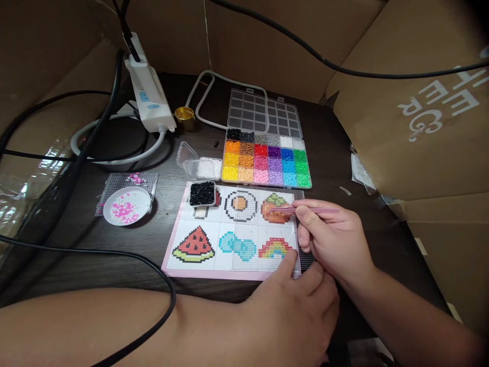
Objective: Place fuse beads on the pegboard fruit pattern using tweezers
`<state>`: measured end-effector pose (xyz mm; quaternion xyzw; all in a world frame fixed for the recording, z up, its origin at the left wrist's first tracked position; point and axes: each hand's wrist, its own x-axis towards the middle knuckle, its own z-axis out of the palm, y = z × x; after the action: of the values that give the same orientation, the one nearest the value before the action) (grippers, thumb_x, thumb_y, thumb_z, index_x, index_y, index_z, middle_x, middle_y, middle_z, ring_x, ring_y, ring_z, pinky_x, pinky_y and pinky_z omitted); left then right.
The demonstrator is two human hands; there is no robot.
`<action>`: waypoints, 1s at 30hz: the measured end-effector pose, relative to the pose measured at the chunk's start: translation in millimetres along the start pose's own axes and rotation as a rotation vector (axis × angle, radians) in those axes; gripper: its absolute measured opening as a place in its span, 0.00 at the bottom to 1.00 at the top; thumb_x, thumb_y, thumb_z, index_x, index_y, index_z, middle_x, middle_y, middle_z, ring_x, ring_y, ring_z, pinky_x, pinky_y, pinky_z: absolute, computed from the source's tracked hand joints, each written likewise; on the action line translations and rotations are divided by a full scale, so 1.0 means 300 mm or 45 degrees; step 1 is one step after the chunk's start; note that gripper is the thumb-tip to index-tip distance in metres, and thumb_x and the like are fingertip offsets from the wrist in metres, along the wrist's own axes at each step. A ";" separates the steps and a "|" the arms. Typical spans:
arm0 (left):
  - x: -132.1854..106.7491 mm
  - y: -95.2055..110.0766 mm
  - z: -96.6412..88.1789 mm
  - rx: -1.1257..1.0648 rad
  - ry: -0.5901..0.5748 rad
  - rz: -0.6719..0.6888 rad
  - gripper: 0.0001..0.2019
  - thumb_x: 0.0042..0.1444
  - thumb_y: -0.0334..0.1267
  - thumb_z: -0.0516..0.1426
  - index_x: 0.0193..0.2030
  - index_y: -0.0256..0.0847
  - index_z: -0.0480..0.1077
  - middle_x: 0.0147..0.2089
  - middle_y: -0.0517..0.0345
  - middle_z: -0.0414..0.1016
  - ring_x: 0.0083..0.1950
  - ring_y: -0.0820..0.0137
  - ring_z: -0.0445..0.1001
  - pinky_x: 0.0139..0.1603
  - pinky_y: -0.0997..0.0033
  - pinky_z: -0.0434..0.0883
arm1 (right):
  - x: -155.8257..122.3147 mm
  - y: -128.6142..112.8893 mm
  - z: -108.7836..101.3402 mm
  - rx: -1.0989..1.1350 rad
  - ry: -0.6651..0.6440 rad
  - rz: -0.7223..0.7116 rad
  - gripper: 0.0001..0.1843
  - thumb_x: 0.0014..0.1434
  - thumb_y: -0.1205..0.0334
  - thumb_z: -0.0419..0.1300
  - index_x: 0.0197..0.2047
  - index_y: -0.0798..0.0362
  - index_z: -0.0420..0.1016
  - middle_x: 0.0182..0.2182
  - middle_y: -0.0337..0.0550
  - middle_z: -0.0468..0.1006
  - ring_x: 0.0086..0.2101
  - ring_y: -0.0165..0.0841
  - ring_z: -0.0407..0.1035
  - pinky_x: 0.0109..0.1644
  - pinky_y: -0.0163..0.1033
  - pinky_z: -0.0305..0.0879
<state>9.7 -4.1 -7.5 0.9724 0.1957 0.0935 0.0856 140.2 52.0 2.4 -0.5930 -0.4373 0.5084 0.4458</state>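
Observation:
My right hand [338, 237] is closed round pink tweezers [317, 210], whose tips point left over the orange fruit picture [275, 209]. Beneath them, a clear pegboard [252, 232] lies on a pattern sheet [191, 272] of pixel pictures. The fingers of my left hand [298, 300] are bent around the board's lower right corner. Part of a dark mesh [307, 260] shows under my right hand. On the sheet's upper left stands a small box of black beads [202, 193], covering part of a mushroom picture. Whether the tweezers grip a bead is too small to tell.
Behind the sheet sits an open bead case [267, 158] sorted by colour, beside a small box of white beads [208, 167]. Leftward are a white dish [127, 206] with pink beads, a gold cup [185, 118] and a power strip [151, 97]. Black cables [153, 260] and cardboard walls [420, 153] surround them.

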 end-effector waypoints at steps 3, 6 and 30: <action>-0.001 0.000 -0.005 0.004 -0.012 -0.002 0.30 0.62 0.54 0.52 0.63 0.35 0.66 0.65 0.45 0.64 0.66 0.51 0.56 0.64 0.39 0.56 | 0.002 -0.003 0.002 -0.011 -0.003 0.001 0.12 0.58 0.52 0.65 0.38 0.53 0.80 0.13 0.35 0.71 0.13 0.26 0.61 0.16 0.32 0.60; -0.001 0.000 -0.008 0.004 -0.017 -0.003 0.30 0.61 0.55 0.53 0.63 0.35 0.66 0.65 0.45 0.64 0.66 0.50 0.55 0.65 0.38 0.55 | 0.002 -0.001 0.002 -0.016 0.002 0.005 0.12 0.58 0.51 0.65 0.38 0.52 0.80 0.14 0.35 0.71 0.14 0.27 0.62 0.16 0.33 0.60; 0.001 0.003 -0.018 -0.035 -0.038 -0.011 0.32 0.59 0.55 0.56 0.64 0.34 0.66 0.65 0.44 0.63 0.64 0.53 0.56 0.63 0.42 0.57 | 0.015 -0.016 -0.003 0.182 -0.049 0.040 0.12 0.57 0.52 0.67 0.37 0.52 0.78 0.16 0.37 0.72 0.14 0.26 0.57 0.17 0.33 0.54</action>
<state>9.1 -4.2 -2.2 0.9716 0.1972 0.0815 0.1021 141.3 57.3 6.1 -0.5566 -0.3989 0.5566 0.4704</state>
